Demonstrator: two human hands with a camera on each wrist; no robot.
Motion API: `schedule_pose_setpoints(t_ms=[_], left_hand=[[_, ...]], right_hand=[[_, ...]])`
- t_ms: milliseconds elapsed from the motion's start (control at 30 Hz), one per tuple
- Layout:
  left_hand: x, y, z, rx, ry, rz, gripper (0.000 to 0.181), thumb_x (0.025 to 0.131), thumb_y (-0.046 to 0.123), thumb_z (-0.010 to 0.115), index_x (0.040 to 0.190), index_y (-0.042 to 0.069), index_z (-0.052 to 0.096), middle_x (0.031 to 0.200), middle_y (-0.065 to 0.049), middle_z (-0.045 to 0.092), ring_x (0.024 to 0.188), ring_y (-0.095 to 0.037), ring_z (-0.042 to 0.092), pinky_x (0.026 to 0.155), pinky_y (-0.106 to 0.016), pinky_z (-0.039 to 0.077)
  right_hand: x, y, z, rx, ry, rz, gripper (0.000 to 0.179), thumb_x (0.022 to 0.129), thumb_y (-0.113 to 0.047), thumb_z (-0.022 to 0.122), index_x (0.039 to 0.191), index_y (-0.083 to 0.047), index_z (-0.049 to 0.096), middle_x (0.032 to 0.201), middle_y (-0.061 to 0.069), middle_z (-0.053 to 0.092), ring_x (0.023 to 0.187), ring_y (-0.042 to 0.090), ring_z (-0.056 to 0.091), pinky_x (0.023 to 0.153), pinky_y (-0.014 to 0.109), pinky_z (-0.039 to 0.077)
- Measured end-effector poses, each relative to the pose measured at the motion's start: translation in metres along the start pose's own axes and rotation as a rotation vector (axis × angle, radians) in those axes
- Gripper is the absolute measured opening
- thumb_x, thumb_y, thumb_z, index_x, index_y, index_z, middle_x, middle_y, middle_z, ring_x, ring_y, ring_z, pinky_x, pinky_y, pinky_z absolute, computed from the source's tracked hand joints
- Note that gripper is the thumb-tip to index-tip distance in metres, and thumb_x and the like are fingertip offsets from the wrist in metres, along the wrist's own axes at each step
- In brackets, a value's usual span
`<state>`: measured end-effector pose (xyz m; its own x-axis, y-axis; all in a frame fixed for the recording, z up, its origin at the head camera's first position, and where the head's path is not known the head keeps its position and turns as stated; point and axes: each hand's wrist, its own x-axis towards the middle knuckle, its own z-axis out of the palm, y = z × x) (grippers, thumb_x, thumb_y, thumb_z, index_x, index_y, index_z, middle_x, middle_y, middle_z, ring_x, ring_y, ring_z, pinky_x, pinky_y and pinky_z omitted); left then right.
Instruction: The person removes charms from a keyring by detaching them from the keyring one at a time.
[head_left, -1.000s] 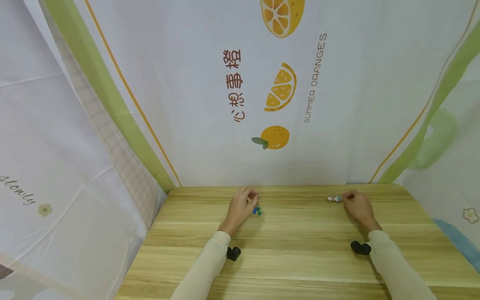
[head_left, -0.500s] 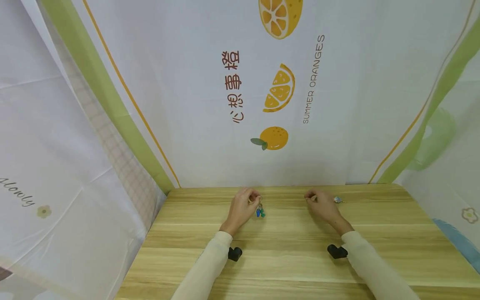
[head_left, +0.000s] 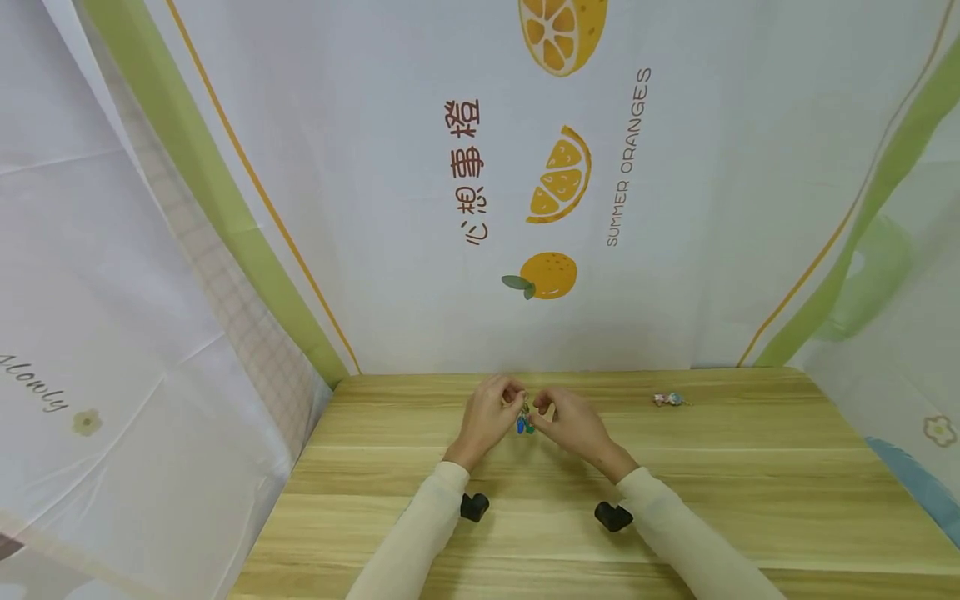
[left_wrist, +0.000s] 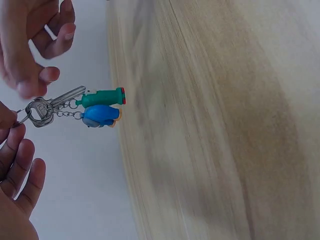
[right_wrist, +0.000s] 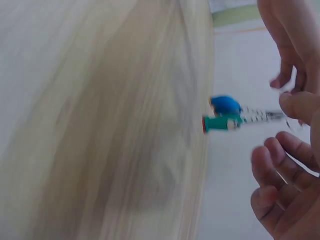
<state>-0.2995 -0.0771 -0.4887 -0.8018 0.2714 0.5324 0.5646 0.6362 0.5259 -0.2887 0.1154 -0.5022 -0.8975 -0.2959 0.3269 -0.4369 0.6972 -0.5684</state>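
My left hand (head_left: 486, 419) pinches the ring (left_wrist: 20, 119) of a keychain between thumb and fingers, above the back part of the table. From the ring hang a silver key (left_wrist: 67, 95), a green figure charm (left_wrist: 102, 97) and a blue figure charm (left_wrist: 101, 114) on short chains. Right beside it is my right hand (head_left: 573, 423), thumb and index fingertips close to the key, other fingers loosely bent. Nothing shows between its fingers. A second keychain (head_left: 670, 399), with small pink and blue figures, lies on the table farther right.
The wooden table (head_left: 547, 533) ends at the back against a white curtain (head_left: 390, 317) printed with oranges. More curtain hangs at both sides. A black wrist camera (head_left: 474, 507) sits under the left cuff, another black camera (head_left: 613, 517) under the right.
My right hand has moved left, away from the second keychain, to the keychain in my left hand. The left hand stays nearly in place, its charms hanging in clearer view.
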Motion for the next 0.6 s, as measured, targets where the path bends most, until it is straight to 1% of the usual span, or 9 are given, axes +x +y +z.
schedule_pose_setpoints(t_ms=[133,200,400,500,600], left_hand=[[0.001,0.003,-0.001,-0.002,-0.017,-0.008,0.007,0.103,0.015,0.070,0.104,0.011,0.076,0.094,-0.001,0.071,0.086,-0.015,0.065,0.076,-0.027,0.056],[0.002,0.004,-0.001,0.002,-0.019,-0.008,0.007,0.103,0.015,0.070,0.104,0.010,0.076,0.094,-0.002,0.071,0.085,-0.015,0.065,0.076,-0.026,0.056],[0.002,0.002,0.000,0.020,-0.005,0.010,0.006,0.102,0.013,0.071,0.103,0.010,0.077,0.092,-0.002,0.071,0.083,-0.015,0.066,0.071,-0.024,0.055],[0.001,0.001,0.000,0.026,-0.004,0.031,0.007,0.102,0.011,0.071,0.103,0.011,0.078,0.094,-0.003,0.073,0.083,-0.015,0.066,0.071,-0.024,0.056],[0.000,0.000,-0.001,0.012,-0.021,0.039,0.011,0.103,0.010,0.070,0.105,0.011,0.080,0.099,-0.004,0.074,0.084,-0.015,0.066,0.072,-0.024,0.057]], right_hand=[[0.002,-0.009,0.007,-0.060,0.033,-0.003,0.023,0.097,-0.033,0.081,0.102,-0.014,0.070,0.086,-0.004,0.065,0.062,0.006,0.048,0.055,0.022,0.041],[0.003,-0.011,0.008,-0.063,0.047,0.001,0.019,0.098,-0.030,0.080,0.101,-0.013,0.070,0.084,-0.004,0.064,0.062,0.008,0.048,0.054,0.022,0.040],[0.006,-0.011,0.009,-0.040,0.066,-0.003,0.007,0.098,-0.016,0.076,0.098,-0.014,0.070,0.085,-0.004,0.067,0.063,0.006,0.051,0.053,0.022,0.041],[0.006,-0.009,0.008,-0.039,0.063,-0.007,0.006,0.098,-0.016,0.077,0.100,-0.014,0.071,0.087,-0.005,0.070,0.065,0.005,0.054,0.054,0.022,0.043],[0.006,-0.008,0.005,-0.044,0.058,-0.005,0.004,0.099,-0.017,0.076,0.102,-0.016,0.073,0.089,-0.005,0.072,0.066,0.003,0.055,0.054,0.022,0.044]])
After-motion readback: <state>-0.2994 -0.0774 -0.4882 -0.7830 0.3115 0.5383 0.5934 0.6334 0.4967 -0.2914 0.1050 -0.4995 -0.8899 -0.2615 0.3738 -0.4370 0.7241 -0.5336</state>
